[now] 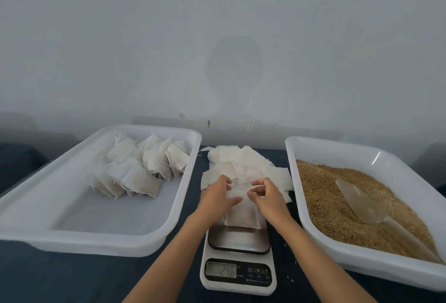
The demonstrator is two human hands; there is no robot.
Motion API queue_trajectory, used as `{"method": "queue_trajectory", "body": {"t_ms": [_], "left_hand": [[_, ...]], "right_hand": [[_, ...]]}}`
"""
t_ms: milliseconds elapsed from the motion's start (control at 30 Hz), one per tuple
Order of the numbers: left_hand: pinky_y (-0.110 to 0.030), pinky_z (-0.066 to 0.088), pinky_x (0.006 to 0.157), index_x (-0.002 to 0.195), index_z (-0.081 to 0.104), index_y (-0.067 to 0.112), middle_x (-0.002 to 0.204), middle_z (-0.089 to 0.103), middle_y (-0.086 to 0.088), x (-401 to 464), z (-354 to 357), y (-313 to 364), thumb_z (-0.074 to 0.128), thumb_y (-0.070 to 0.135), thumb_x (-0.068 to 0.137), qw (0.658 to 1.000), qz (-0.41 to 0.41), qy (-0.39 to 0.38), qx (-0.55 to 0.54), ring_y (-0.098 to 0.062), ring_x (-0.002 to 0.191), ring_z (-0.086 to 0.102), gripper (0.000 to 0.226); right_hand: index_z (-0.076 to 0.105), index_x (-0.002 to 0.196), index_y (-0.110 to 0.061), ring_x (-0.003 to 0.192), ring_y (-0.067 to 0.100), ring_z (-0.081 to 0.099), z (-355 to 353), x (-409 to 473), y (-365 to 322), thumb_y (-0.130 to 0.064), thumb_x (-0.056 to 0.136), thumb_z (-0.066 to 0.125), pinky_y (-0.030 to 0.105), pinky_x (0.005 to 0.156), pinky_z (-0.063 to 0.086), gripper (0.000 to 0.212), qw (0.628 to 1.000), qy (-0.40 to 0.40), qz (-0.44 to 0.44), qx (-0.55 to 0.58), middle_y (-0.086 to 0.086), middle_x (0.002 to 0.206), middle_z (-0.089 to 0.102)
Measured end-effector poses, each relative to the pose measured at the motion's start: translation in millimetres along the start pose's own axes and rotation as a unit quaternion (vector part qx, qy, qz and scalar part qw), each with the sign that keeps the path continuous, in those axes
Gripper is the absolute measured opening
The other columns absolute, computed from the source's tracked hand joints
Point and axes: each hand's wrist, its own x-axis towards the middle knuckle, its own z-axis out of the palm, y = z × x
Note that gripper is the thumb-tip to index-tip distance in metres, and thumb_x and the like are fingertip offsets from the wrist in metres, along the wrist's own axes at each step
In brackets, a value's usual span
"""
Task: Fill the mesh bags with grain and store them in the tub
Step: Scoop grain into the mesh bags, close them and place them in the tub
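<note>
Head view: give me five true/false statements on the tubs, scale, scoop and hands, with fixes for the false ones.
1. The scoop lies on the grain in the right tub. True.
2. The left tub holds loose grain. False: it holds filled bags, with part of its floor bare.
3. The scale stands between the two tubs. True.
4. The right hand holds the scoop. False: both hands are at a bag over the scale; the scoop lies untouched.
5. The empty bags are piled in the right tub. False: they lie on the table behind the scale.
6. The left hand touches the bag on the scale. True.
</note>
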Motion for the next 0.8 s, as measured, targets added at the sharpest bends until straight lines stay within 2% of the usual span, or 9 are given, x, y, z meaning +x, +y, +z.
{"method": "queue_trajectory", "body": {"t_ms": [100, 167, 267, 300, 367, 500, 633, 700, 800], "left_hand": [[-0.032, 0.039, 0.095, 0.126, 0.042, 0.016, 0.124, 0.057, -0.002, 1, 2, 10, 0.065, 0.038, 0.084, 0.997, -0.003, -0.031, 0.068, -0.022, 0.113, 0.055, 0.053], [-0.035, 0.039, 0.098, 0.124, 0.045, 0.018, 0.12, 0.06, -0.002, -1, 0, 18, 0.064, 0.038, 0.084, 0.998, 0.004, -0.02, 0.067, -0.022, 0.109, 0.056, 0.048], [-0.021, 0.04, 0.074, 0.107, 0.055, 0.016, 0.1, 0.064, -0.001, -9, -11, 29, 0.062, 0.034, 0.087, 0.997, 0.039, 0.041, 0.057, -0.019, 0.09, 0.057, 0.028], [-0.018, 0.035, 0.063, 0.097, 0.057, 0.014, 0.088, 0.061, 0.001, -12, -18, 34, 0.059, 0.033, 0.089, 0.994, 0.058, 0.071, 0.054, -0.017, 0.082, 0.054, 0.021], [-0.023, 0.031, 0.058, 0.088, 0.058, 0.012, 0.078, 0.053, 0.001, -20, -36, 43, 0.053, 0.031, 0.092, 0.986, 0.085, 0.129, 0.054, -0.019, 0.077, 0.051, 0.02], [-0.028, 0.027, 0.06, 0.076, 0.053, 0.012, 0.076, 0.053, -0.001, -33, -93, 48, 0.056, 0.027, 0.091, 0.968, 0.105, 0.226, 0.03, -0.02, 0.072, 0.048, 0.021], [-0.024, 0.028, 0.051, 0.06, 0.038, 0.021, 0.054, 0.041, 0.006, -47, -157, 18, 0.064, 0.023, 0.086, 0.973, 0.045, 0.223, 0.039, -0.014, 0.055, 0.039, 0.037], [-0.019, 0.028, 0.049, 0.064, 0.043, 0.018, 0.056, 0.043, 0.005, -54, -182, -9, 0.064, 0.022, 0.086, 0.979, -0.001, 0.2, 0.046, -0.016, 0.057, 0.042, 0.031], [-0.031, 0.039, 0.067, 0.094, 0.063, 0.012, 0.081, 0.061, -0.006, -63, -207, -60, 0.066, 0.025, 0.086, 0.977, -0.103, 0.177, 0.057, -0.029, 0.086, 0.058, 0.015]], "right_hand": [[0.056, 0.104, -0.02, 0.095, 0.018, 0.059, 2, -1, -9, -0.013, 0.087, 0.063, 0.046, 0.098, 0.042, 0.021, 0.999, -0.009, -0.014, -0.034, -0.005, 0.089, 0.06], [0.058, 0.099, -0.021, 0.09, 0.015, 0.058, 2, -3, -17, -0.009, 0.087, 0.063, 0.037, 0.092, 0.047, 0.018, 0.999, 0.008, -0.046, -0.028, -0.008, 0.083, 0.057], [0.06, 0.091, -0.02, 0.078, 0.01, 0.056, -3, -10, -38, -0.003, 0.085, 0.064, 0.009, 0.066, 0.044, 0.018, 0.994, 0.024, -0.105, 0.02, -0.006, 0.079, 0.058], [0.061, 0.089, -0.019, 0.076, 0.008, 0.056, -5, -12, -47, -0.001, 0.084, 0.064, 0.007, 0.064, 0.042, 0.019, 0.991, 0.028, -0.127, 0.036, -0.005, 0.078, 0.059], [0.062, 0.086, -0.017, 0.077, 0.003, 0.056, -7, -15, -69, 0.003, 0.082, 0.062, 0.006, 0.068, 0.041, 0.02, 0.982, 0.036, -0.171, 0.065, -0.009, 0.079, 0.061], [0.059, 0.09, -0.017, 0.082, 0.003, 0.057, 3, -18, -120, 0.0, 0.085, 0.059, 0.006, 0.072, 0.04, 0.018, 0.962, 0.037, -0.257, 0.087, -0.008, 0.089, 0.063], [0.052, 0.108, -0.012, 0.096, 0.013, 0.053, 41, -19, -151, 0.001, 0.087, 0.058, 0.019, 0.085, 0.043, 0.026, 0.954, 0.024, -0.289, 0.07, 0.001, 0.107, 0.054], [0.048, 0.112, -0.012, 0.098, 0.013, 0.051, 68, -22, -158, 0.0, 0.089, 0.053, 0.023, 0.086, 0.043, 0.026, 0.959, -0.023, -0.275, 0.059, 0.001, 0.107, 0.052], [0.045, 0.106, -0.016, 0.098, 0.017, 0.054, 117, -26, -167, -0.005, 0.093, 0.047, 0.029, 0.084, 0.046, 0.017, 0.966, -0.154, -0.202, 0.039, 0.002, 0.105, 0.056]]}}
